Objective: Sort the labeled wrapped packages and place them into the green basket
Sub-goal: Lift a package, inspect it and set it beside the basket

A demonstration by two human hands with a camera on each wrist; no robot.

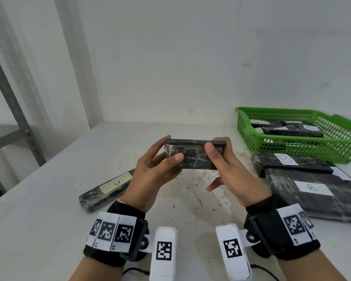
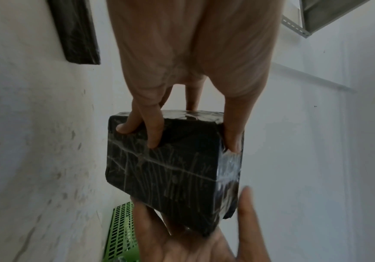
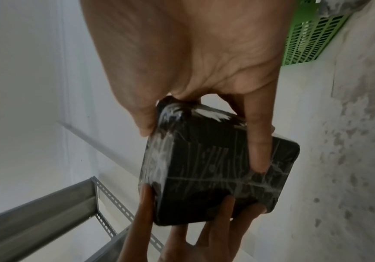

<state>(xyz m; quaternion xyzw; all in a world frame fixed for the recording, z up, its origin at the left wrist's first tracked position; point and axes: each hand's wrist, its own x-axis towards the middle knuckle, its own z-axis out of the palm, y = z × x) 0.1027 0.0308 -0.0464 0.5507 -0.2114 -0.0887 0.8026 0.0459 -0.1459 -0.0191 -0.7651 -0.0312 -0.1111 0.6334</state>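
Gripping wrapped package (image 1: 193,157) — long axis left-right, both hands

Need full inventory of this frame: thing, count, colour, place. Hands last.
held package: 1, black, clear-wrapped, above the table centre, gripped at both ends; no label visible
C package: 1, black with a pale yellow label, on the table at left
B packages: 2 with white B labels, black, on the table at right, in front of the basket, overlapping; another white label peeks out between them
green basket: 1, green, far right on the table
packages in basket: several, black with pale labels; exact count unclear
table: 1, white, stained
metal rack: 1, grey, far left
wrist bands with markers: 2, black and white, one per wrist
left hand: 1, grips the package's left end
right hand: 1, grips its right end
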